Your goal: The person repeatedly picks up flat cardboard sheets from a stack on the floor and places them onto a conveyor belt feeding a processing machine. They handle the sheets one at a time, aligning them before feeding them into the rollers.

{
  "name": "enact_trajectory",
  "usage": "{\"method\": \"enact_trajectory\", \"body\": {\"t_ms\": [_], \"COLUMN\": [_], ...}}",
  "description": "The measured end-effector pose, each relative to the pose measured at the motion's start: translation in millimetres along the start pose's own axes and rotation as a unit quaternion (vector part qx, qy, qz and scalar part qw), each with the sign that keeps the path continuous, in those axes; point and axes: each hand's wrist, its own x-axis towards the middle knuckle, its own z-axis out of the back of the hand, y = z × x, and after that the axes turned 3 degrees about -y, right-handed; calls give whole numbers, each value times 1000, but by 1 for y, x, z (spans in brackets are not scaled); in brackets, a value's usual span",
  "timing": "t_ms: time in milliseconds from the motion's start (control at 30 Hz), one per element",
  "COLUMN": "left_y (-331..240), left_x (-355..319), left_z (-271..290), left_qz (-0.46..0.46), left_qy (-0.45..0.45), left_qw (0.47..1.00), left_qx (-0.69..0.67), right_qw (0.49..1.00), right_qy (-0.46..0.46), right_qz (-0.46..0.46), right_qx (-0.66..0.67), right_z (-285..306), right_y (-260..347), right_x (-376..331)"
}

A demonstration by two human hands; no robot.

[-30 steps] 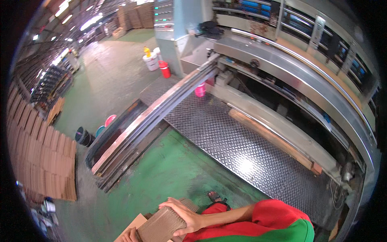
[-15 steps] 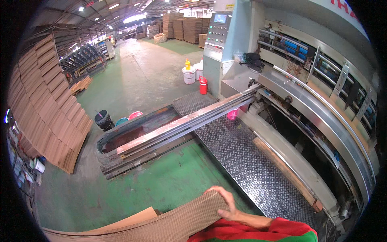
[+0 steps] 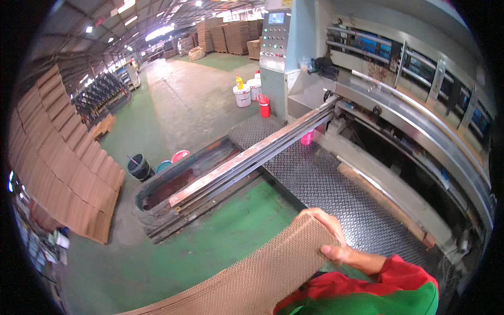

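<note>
My right hand [image 3: 336, 239] is wrapped round the right end of a thick stack of corrugated cardboard sheets [image 3: 262, 268]. Its thumb presses the near side and the fingers reach over the far edge. The brown stack's fluted edges face me, and it runs down to the lower left, out of the picture. A red and green sleeve [image 3: 388, 291] covers my right forearm at the lower right. My left hand is not in view.
A large machine [image 3: 409, 121] fills the right side, with a checker-plate step [image 3: 336, 194] before it. Metal rails [image 3: 252, 152] jut across a trough [image 3: 137, 202]. Tall cardboard piles [image 3: 63, 163] stand at left. Buckets [image 3: 242, 97] and a control panel [image 3: 275, 37] are farther off.
My right hand and the cardboard stack have moved up and to the right, nearer the checker-plate step. The view has shifted slightly. The hand's grip is kept.
</note>
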Motion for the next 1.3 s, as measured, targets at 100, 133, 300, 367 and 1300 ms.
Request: {"method": "enact_trajectory", "body": {"t_ms": [100,133,300,367,1300], "left_y": [0,2,5,0,-300], "left_x": [-4,-3,-5,-10,-405], "left_z": [-20,-26,-66,-88,-579], "left_qz": [29,42,96,110,234], "left_qy": [-39,-46,-68,-66,415], "left_qw": [995,991,953,929,517], "left_qx": [-85,-117,-278,-348,-711], "right_qw": [1000,999,996,989,497], "right_qy": [-9,-19,-92,-145,-818], "right_qz": [8,15,4,-8,274], "right_qx": [26,24,6,31,-93], "right_z": [20,31,118,159,422], "right_y": [-3,-3,-7,-17,151], "right_x": [11,11,-12,-30,-799]}}
